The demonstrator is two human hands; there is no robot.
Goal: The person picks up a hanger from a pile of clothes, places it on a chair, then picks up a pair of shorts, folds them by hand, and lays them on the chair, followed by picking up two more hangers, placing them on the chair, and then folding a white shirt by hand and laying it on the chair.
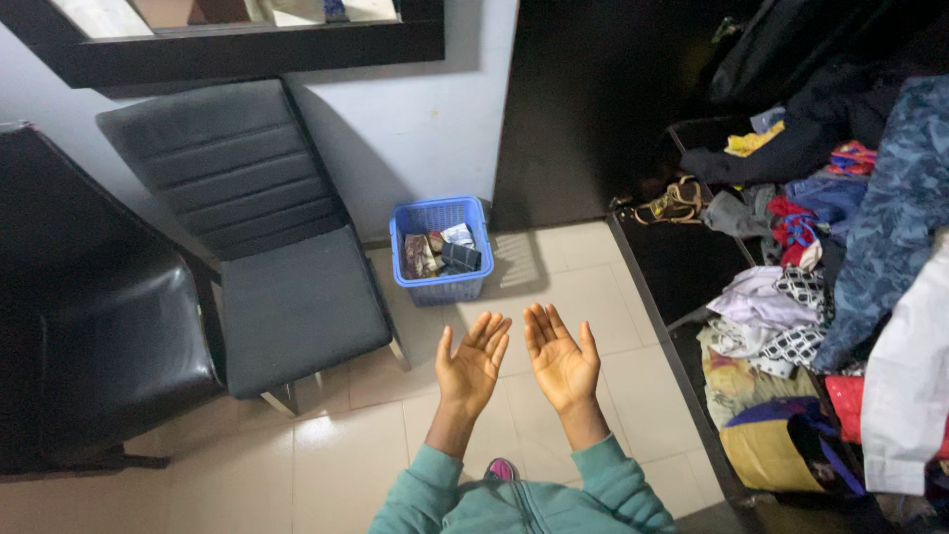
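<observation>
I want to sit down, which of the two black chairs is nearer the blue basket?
The armless ribbed chair against the wall, beside the blue basket; the glossy chair sits farther left.

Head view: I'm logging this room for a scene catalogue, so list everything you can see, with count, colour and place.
chairs: two, black padded, left side against the wall
basket: one, blue plastic, on the floor by the wall, holding a few small items
clothes pile: one heap, mixed colours, right side
sandals: tan and dark straps, count unclear, left of the clothes pile
dark framed panel: one, on the wall, top left
floor: pale tiles
sleeves: two, teal, bottom centre
left hand: open, palm up, empty, over the floor
right hand: open, palm up, empty, beside the left
</observation>
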